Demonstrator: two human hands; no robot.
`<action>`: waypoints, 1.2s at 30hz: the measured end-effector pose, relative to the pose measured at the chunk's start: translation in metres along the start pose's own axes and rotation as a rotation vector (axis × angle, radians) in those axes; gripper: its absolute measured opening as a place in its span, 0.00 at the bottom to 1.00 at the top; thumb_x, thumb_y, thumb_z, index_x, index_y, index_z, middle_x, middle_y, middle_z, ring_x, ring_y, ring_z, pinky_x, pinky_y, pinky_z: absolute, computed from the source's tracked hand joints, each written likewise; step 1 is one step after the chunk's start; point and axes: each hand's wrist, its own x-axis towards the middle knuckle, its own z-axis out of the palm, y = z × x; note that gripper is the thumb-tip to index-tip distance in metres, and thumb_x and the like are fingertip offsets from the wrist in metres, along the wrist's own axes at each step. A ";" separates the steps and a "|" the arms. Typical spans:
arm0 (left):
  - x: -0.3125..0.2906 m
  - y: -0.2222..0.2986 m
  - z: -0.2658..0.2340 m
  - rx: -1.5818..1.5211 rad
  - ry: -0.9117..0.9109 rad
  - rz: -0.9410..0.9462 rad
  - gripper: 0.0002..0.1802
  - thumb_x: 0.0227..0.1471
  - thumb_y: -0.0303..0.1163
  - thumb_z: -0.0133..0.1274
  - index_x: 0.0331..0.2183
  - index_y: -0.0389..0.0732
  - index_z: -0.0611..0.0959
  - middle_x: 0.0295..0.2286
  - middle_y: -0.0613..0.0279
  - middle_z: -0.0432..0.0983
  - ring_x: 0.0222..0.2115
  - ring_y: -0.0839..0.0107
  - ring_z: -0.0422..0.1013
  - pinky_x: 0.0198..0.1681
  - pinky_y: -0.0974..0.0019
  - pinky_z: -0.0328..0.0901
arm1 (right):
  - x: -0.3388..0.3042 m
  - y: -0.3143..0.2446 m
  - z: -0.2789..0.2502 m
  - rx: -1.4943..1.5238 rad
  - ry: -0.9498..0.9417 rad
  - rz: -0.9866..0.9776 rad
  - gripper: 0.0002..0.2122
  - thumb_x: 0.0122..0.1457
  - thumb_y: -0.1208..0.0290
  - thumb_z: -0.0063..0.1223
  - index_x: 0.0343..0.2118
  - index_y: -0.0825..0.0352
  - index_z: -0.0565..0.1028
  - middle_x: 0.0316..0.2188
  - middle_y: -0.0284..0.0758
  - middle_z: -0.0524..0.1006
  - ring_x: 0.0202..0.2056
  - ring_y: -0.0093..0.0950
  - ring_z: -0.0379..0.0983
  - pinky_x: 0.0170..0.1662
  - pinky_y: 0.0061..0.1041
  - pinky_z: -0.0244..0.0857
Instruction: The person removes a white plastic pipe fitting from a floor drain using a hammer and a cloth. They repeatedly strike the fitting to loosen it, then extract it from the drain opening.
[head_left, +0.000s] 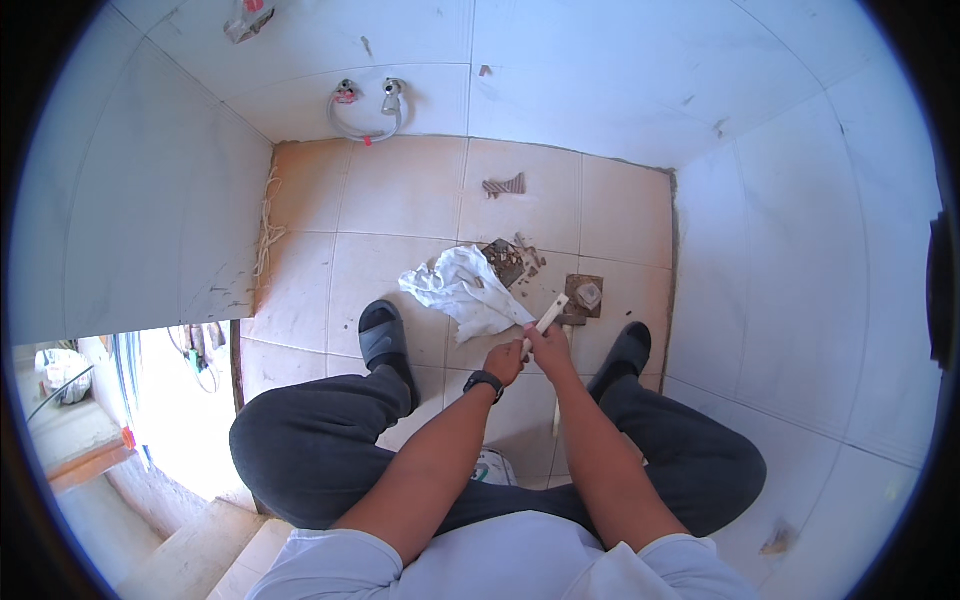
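Observation:
My left hand [505,362], with a dark watch at its wrist, is closed around the lower end of a cream-coloured stick [551,312] that has a dark hole near its tip. Against the stick, my right hand [549,351] is also closed; a pale flat strip [522,314] reaches from its fingers toward a crumpled white cloth or bag [462,288] on the floor. What exactly the right fingers grip is hidden. Just beyond the right hand lies what looks like a hammer, its dark head [573,320] beside the stick and its light handle [557,412] partly behind my forearm.
Past the white cloth is a dark square patch [503,260] with broken bits around it. A brown square with a drain-like fitting [588,294] lies to the right. A striped scrap [504,185] is farther off. Taps with a hose [366,118] hang on the far wall.

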 end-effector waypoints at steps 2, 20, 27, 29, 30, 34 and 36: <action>0.005 0.006 -0.001 0.135 0.068 0.028 0.27 0.60 0.50 0.40 0.34 0.37 0.84 0.34 0.41 0.80 0.38 0.46 0.77 0.47 0.50 0.68 | 0.003 -0.006 0.003 -0.330 0.149 -0.073 0.17 0.55 0.59 0.63 0.37 0.71 0.80 0.29 0.46 0.81 0.33 0.39 0.79 0.38 0.38 0.72; 0.087 0.027 -0.146 0.403 0.549 -0.349 0.37 0.48 0.45 0.62 0.57 0.43 0.71 0.54 0.45 0.67 0.57 0.47 0.61 0.60 0.49 0.60 | 0.035 -0.046 0.030 -0.859 0.004 0.001 0.23 0.54 0.56 0.62 0.48 0.66 0.72 0.42 0.46 0.75 0.44 0.45 0.78 0.44 0.42 0.73; 0.095 0.017 -0.151 0.545 0.452 -0.375 0.23 0.54 0.46 0.56 0.50 0.47 0.82 0.49 0.54 0.77 0.53 0.52 0.69 0.55 0.46 0.63 | 0.051 -0.024 0.040 -0.742 0.040 0.018 0.19 0.55 0.58 0.62 0.43 0.65 0.73 0.40 0.47 0.76 0.44 0.47 0.76 0.45 0.43 0.72; 0.103 0.022 -0.149 0.486 0.458 -0.301 0.24 0.53 0.47 0.56 0.48 0.45 0.82 0.47 0.52 0.79 0.51 0.52 0.72 0.56 0.49 0.63 | 0.058 -0.020 0.031 -0.696 0.043 0.032 0.17 0.56 0.59 0.62 0.42 0.65 0.75 0.40 0.47 0.77 0.45 0.47 0.77 0.46 0.43 0.72; 0.110 0.026 -0.146 0.450 0.452 -0.263 0.24 0.53 0.48 0.56 0.48 0.44 0.83 0.46 0.51 0.80 0.50 0.52 0.73 0.56 0.50 0.63 | 0.064 -0.022 0.024 -0.673 0.029 0.038 0.16 0.56 0.60 0.61 0.42 0.65 0.76 0.41 0.46 0.78 0.45 0.47 0.76 0.46 0.44 0.71; 0.144 0.058 -0.138 0.273 0.436 -0.085 0.25 0.52 0.47 0.58 0.45 0.38 0.84 0.37 0.47 0.83 0.38 0.50 0.79 0.44 0.53 0.71 | 0.092 -0.045 -0.015 -0.673 0.065 0.009 0.15 0.54 0.61 0.61 0.39 0.67 0.80 0.39 0.47 0.81 0.44 0.46 0.77 0.47 0.44 0.71; 0.162 0.080 -0.139 0.161 0.395 -0.011 0.27 0.52 0.50 0.59 0.45 0.38 0.84 0.40 0.47 0.82 0.40 0.53 0.79 0.43 0.54 0.71 | 0.110 -0.061 -0.042 -0.679 0.104 -0.007 0.16 0.52 0.60 0.62 0.38 0.68 0.80 0.38 0.47 0.81 0.43 0.46 0.78 0.46 0.44 0.71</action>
